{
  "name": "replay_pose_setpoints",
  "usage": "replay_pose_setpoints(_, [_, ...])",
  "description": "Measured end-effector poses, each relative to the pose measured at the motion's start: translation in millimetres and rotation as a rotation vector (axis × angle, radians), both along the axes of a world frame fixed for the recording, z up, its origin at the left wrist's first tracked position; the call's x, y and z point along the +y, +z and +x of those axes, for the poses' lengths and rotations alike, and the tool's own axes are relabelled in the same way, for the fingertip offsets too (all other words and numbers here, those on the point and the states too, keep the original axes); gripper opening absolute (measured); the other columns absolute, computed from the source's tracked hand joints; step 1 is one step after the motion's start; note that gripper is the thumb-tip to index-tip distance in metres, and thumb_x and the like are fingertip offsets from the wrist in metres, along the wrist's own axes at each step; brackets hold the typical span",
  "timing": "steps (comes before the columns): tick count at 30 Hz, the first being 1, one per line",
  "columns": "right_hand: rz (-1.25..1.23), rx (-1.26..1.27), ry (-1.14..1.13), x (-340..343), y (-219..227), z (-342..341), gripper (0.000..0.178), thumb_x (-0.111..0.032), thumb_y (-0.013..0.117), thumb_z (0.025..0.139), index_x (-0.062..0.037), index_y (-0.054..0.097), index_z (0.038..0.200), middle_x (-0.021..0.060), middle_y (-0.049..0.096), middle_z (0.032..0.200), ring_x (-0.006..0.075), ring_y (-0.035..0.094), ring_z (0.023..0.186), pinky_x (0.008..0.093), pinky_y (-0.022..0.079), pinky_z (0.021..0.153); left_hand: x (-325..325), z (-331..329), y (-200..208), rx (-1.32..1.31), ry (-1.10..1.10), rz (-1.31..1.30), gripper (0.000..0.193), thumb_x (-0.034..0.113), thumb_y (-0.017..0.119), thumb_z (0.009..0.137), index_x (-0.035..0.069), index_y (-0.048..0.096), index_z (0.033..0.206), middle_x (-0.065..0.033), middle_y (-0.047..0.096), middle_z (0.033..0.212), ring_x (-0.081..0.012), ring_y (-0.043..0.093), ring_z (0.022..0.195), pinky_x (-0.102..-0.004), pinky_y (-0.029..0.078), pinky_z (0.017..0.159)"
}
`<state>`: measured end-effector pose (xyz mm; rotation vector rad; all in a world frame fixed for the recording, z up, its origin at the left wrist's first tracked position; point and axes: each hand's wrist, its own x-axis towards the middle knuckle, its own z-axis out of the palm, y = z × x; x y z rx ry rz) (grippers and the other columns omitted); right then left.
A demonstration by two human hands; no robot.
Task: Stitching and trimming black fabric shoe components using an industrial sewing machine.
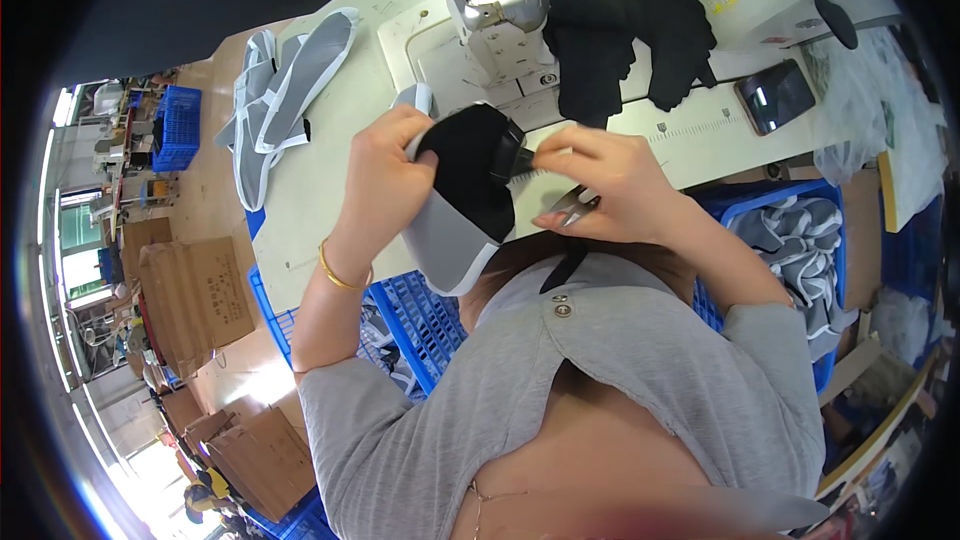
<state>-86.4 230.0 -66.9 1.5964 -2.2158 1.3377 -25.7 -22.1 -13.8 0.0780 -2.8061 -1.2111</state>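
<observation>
I'm watching a person sitting at a sewing machine point(500, 52), both hands working over the near edge of the tabletop point(350, 100). The left hand point(388, 165) is pinching a grey and black piece point(445, 235), its thumb pressing on the black part and its other fingers curling mostly out of sight behind. That piece is hanging tilted just in front of the machine, its pale-edged grey end reaching down toward the person's shirt point(640, 330). The right hand point(612, 180) is half closing around small metal snips point(577, 205), while its forefinger is reaching to a black strip point(507, 152) at the piece's right side; I can't tell whether it is gripping that strip.

A gold bangle point(340, 272) is circling the left wrist. More grey pieces point(315, 80) are lying overlapped on the left of the tabletop, partly hanging past its edge. Black cloth point(590, 50) is lying right beside the machine, and farther right a phone point(777, 97) is resting near the edge. Below, a blue basket point(838, 285) is holding a heap of grey pieces on the right, and another basket point(430, 325) is standing on the left. Cartons point(195, 290) are sitting on the floor beyond.
</observation>
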Motion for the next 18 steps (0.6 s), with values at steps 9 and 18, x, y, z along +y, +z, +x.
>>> replay_pose_setpoints(9, [-0.391,0.081,-0.225,-61,-12,-10,0.040,0.002,0.073,0.063,-0.0067,0.065,0.101,0.0050,0.062,0.088,0.0258,0.062,0.077,0.0348,0.052,0.064,55,20,-6,0.303,0.050,-0.102,0.027,-0.009,0.062,0.070,-0.004,0.065,0.097,-0.0147,0.066,0.095,-0.0321,0.063,0.085,-0.0346,0.050,0.080])
replay_pose_setpoints(18, [-0.323,-0.316,-0.322,-67,-51,0,0.013,-0.001,0.071,0.081,-0.0011,0.062,0.091,0.0135,0.060,0.083,0.0311,0.062,0.073,0.0382,0.048,0.064,33,33,-25,0.122,0.092,0.102,0.009,-0.001,0.059,0.091,-0.003,0.064,0.098,-0.0095,0.062,0.075,-0.0145,0.057,0.069,-0.0286,0.047,0.067])
